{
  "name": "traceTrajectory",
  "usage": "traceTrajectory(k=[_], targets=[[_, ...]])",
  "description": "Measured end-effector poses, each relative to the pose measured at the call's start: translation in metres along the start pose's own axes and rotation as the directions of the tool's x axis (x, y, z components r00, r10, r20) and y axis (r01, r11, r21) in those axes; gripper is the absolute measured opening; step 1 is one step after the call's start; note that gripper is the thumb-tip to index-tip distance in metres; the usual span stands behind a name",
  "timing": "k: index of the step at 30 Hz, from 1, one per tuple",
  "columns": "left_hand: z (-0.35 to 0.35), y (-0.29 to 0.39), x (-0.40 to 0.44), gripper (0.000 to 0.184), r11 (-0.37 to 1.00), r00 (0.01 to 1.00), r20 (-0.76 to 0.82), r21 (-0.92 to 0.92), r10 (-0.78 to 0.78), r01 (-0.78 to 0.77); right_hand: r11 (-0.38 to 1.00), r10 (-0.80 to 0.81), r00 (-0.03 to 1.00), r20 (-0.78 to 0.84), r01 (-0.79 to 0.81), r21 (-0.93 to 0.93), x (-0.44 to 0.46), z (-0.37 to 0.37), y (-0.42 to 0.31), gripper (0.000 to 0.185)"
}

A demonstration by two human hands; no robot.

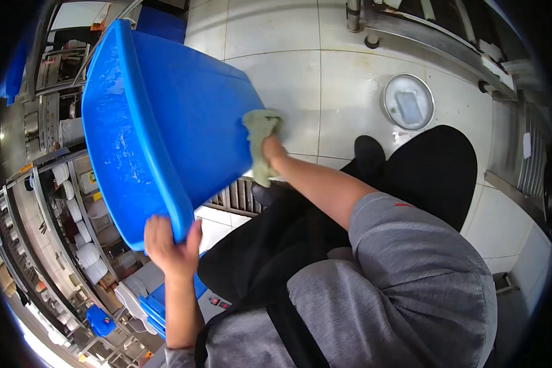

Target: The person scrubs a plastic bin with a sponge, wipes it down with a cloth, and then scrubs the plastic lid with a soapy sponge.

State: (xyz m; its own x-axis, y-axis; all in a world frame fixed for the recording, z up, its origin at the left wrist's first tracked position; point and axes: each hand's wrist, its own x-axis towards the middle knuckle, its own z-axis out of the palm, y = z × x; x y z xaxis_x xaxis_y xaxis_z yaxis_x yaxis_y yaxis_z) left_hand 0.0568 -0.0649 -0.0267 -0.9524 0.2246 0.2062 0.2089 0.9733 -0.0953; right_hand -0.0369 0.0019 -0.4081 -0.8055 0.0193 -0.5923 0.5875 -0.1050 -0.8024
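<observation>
Tub of bright blue plastic (196, 98), wet inside, is tipped sideways, mouth to the left; left hand (172, 248) clasps its rim (179, 214); right hand (272, 149), fingers hidden, holds a pale green cloth (259, 126) against its base end; a round metal bowl (384, 103) stands on white floor tiles (276, 76).

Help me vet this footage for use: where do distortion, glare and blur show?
Head view: fisheye distortion bows the tile lines of the floor, and the corners fall to black; head view: bright glare flecks the inside of the blue tub; head view: the green cloth under the right hand shows no heavy blur.
</observation>
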Motion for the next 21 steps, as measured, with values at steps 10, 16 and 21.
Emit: traceTrajectory(k=[10, 16, 21], targets=[[-0.037, -0.078, -0.044, 0.075, 0.891, 0.966, 0.256, -0.444, 0.029, 0.091, 0.65, 0.529, 0.846, 0.069, -0.457, 0.607, -0.019, 0.023, -0.061, 0.053], [-0.038, -0.126, -0.047, 0.071, 0.873, 0.951, 0.305, -0.474, 0.046, 0.11, 0.759, -0.644, 0.727, -0.237, 0.645, -0.084, -0.117, 0.043, -0.157, 0.045], [-0.034, -0.139, -0.053, 0.06, 0.873, 0.96, 0.274, -0.456, -0.05, 0.175, 0.714, -0.692, 0.719, -0.061, 0.695, 0.083, -0.037, 0.026, -0.216, 0.045]])
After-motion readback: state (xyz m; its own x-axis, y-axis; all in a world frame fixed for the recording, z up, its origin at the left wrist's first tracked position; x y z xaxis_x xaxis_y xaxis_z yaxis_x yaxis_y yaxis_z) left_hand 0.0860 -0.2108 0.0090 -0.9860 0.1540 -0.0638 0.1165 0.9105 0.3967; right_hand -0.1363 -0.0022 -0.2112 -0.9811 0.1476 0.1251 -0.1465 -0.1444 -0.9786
